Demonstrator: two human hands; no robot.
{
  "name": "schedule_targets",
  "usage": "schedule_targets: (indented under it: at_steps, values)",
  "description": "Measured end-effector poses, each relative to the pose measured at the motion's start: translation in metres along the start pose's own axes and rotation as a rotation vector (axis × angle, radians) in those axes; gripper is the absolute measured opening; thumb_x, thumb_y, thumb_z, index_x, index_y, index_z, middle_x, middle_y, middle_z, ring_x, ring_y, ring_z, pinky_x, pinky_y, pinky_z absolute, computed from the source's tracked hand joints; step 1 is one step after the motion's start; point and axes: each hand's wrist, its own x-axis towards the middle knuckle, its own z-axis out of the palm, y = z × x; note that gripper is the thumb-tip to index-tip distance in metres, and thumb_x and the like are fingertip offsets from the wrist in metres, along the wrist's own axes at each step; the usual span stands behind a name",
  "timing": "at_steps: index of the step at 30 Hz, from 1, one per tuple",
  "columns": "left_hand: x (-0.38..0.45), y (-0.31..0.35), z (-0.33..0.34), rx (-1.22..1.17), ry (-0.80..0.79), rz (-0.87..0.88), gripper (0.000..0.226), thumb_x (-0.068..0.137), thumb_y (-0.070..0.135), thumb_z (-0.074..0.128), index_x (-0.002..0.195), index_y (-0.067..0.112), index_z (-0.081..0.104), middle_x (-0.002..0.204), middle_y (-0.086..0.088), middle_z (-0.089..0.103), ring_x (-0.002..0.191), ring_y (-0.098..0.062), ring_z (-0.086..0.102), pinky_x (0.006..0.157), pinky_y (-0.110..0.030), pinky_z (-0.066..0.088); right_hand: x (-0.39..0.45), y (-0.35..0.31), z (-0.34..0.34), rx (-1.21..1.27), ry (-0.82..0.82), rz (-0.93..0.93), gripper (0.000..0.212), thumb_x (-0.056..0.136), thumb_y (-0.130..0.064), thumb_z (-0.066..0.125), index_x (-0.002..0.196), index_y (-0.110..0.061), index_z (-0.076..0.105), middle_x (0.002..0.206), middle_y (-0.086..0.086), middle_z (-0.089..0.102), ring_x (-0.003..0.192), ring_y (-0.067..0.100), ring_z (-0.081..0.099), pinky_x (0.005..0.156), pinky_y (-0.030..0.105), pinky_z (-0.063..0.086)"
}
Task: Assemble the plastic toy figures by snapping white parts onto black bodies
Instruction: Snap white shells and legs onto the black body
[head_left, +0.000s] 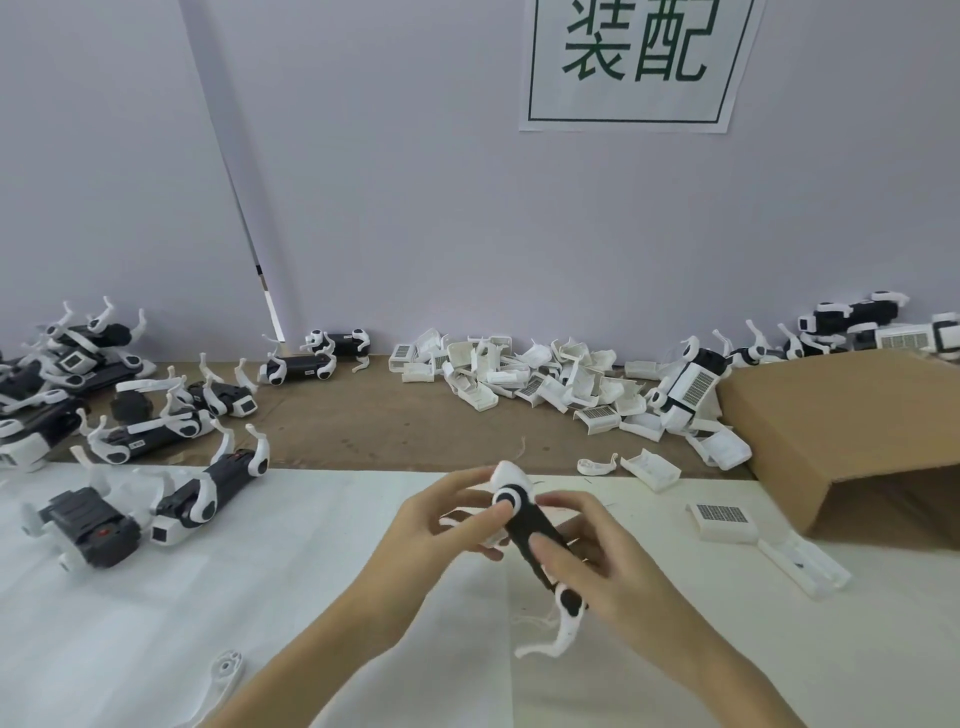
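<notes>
Both hands hold one black toy body (527, 530) above the white table sheet, tilted with its far end up. My right hand (597, 561) grips the body around its middle, thumb on top. My left hand (441, 519) pinches the white leg part (506, 486) at the body's upper end. Another white leg (558, 626) hangs from the lower end, curving down and left. A loose white leg part (226, 670) lies on the sheet near my left forearm.
Several black-and-white figures (156, 415) lie at the left. A heap of white shell parts (550, 384) sits at the back centre. An open cardboard box (852, 436) lies on its side at the right, white shells (722, 519) beside it.
</notes>
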Motion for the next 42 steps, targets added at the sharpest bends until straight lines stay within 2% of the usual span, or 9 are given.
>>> schedule_targets:
  at_steps: [4, 8, 14, 18, 24, 27, 31, 38, 42]
  values:
    - [0.002, -0.009, 0.000, -0.170, 0.084, -0.108, 0.050, 0.088, 0.051, 0.073, 0.117, 0.010, 0.078, 0.100, -0.010, 0.077, 0.095, -0.028, 0.068, 0.102, -0.044, 0.055, 0.001, 0.002, -0.001, 0.143, 0.019, 0.087, 0.058, 0.077, -0.055, 0.072, 0.128, -0.029, 0.061, 0.103, -0.003, 0.078, 0.100, 0.014, 0.075, 0.101, 0.034, 0.053]
    - [0.002, -0.013, -0.005, -0.156, 0.062, -0.087, 0.046, 0.091, 0.047, 0.072, 0.123, 0.015, 0.075, 0.113, -0.007, 0.076, 0.105, -0.025, 0.071, 0.112, -0.054, 0.049, 0.004, 0.007, -0.002, 0.141, 0.094, 0.051, 0.062, 0.074, -0.053, 0.086, 0.129, -0.036, 0.060, 0.106, -0.006, 0.078, 0.099, 0.012, 0.074, 0.093, 0.025, 0.052]
    - [0.005, -0.013, -0.031, 0.362, -0.110, 0.285, 0.065, 0.102, 0.029, 0.070, 0.159, 0.036, 0.038, 0.149, 0.011, 0.059, 0.136, -0.014, 0.059, 0.110, -0.020, 0.044, 0.004, 0.020, -0.014, -0.362, 0.167, -0.373, 0.078, 0.077, -0.023, 0.092, 0.140, -0.046, 0.051, 0.136, -0.022, 0.047, 0.133, 0.008, 0.051, 0.107, 0.010, 0.037]
    - [0.011, -0.024, -0.039, 0.628, -0.134, 0.402, 0.084, 0.095, 0.021, 0.079, 0.163, 0.035, 0.031, 0.150, 0.018, 0.049, 0.135, -0.013, 0.057, 0.113, -0.023, 0.043, 0.005, 0.023, -0.018, -0.600, 0.199, -0.493, 0.083, 0.078, -0.024, 0.090, 0.147, -0.041, 0.047, 0.145, -0.023, 0.036, 0.136, -0.005, 0.041, 0.103, 0.000, 0.028]
    - [0.006, -0.028, -0.040, 0.982, -0.069, 0.602, 0.063, 0.104, 0.044, 0.063, 0.158, 0.023, 0.038, 0.161, 0.014, 0.034, 0.143, -0.008, 0.043, 0.116, -0.028, 0.038, 0.008, 0.027, -0.010, -0.675, 0.210, -0.501, 0.071, 0.086, -0.023, 0.084, 0.148, -0.032, 0.050, 0.157, -0.020, 0.032, 0.144, -0.005, 0.036, 0.107, 0.000, 0.028]
    - [-0.001, -0.025, -0.029, 0.840, -0.047, 0.500, 0.061, 0.100, 0.058, 0.063, 0.150, 0.027, 0.049, 0.159, 0.017, 0.043, 0.145, -0.007, 0.043, 0.117, -0.025, 0.036, 0.009, 0.029, -0.009, -0.671, 0.234, -0.454, 0.059, 0.092, -0.025, 0.078, 0.144, -0.036, 0.052, 0.156, -0.024, 0.031, 0.140, -0.010, 0.037, 0.104, 0.001, 0.031]
    - [-0.010, -0.011, 0.008, 0.498, 0.082, 0.436, 0.048, 0.085, 0.054, 0.081, 0.126, 0.034, 0.065, 0.123, 0.015, 0.068, 0.117, -0.013, 0.066, 0.095, -0.018, 0.048, 0.007, 0.033, -0.002, -0.545, 0.247, -0.409, 0.056, 0.092, -0.013, 0.076, 0.136, -0.042, 0.055, 0.138, -0.027, 0.052, 0.125, -0.007, 0.052, 0.093, 0.009, 0.044]
    - [-0.026, 0.002, 0.046, 0.270, 0.259, 0.406, 0.039, 0.077, 0.056, 0.083, 0.111, 0.038, 0.076, 0.112, 0.007, 0.065, 0.103, -0.022, 0.066, 0.084, -0.017, 0.049, 0.002, 0.033, 0.018, -0.297, 0.096, -0.362, 0.052, 0.102, -0.007, 0.048, 0.134, -0.048, 0.051, 0.118, -0.022, 0.067, 0.111, 0.005, 0.066, 0.085, 0.007, 0.044]
    - [-0.027, 0.010, 0.047, 0.244, 0.244, 0.376, 0.020, 0.087, 0.052, 0.070, 0.101, 0.039, 0.076, 0.106, 0.009, 0.066, 0.100, -0.020, 0.067, 0.081, -0.015, 0.047, 0.003, 0.033, 0.021, -0.246, 0.061, -0.368, 0.049, 0.102, -0.009, 0.048, 0.139, -0.041, 0.050, 0.125, -0.017, 0.067, 0.121, 0.009, 0.064, 0.096, 0.016, 0.049]
